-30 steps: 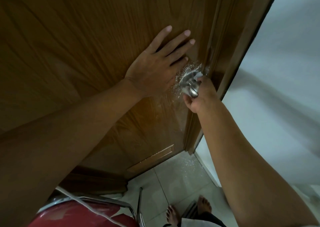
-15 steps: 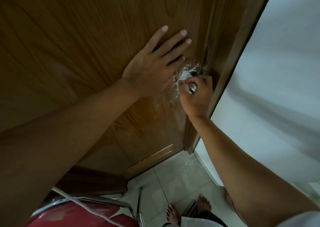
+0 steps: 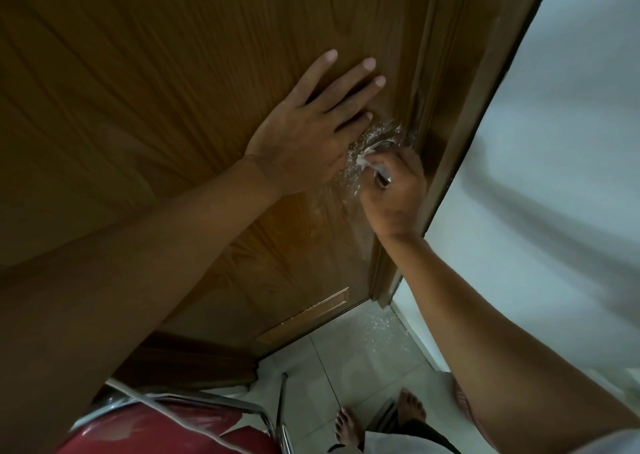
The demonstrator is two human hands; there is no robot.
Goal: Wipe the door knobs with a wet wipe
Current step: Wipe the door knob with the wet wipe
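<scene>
While the left hand (image 3: 304, 141) lies flat with straight, spread fingers against the wooden door (image 3: 156, 89), the right hand (image 3: 391, 190) curls around the metal door knob (image 3: 382, 178), at 3 o'clock from the left hand, pinching a white wet wipe (image 3: 369, 164) against it.

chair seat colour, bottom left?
Glossy red chair seat, with a chrome frame; shows in the head view.
</scene>
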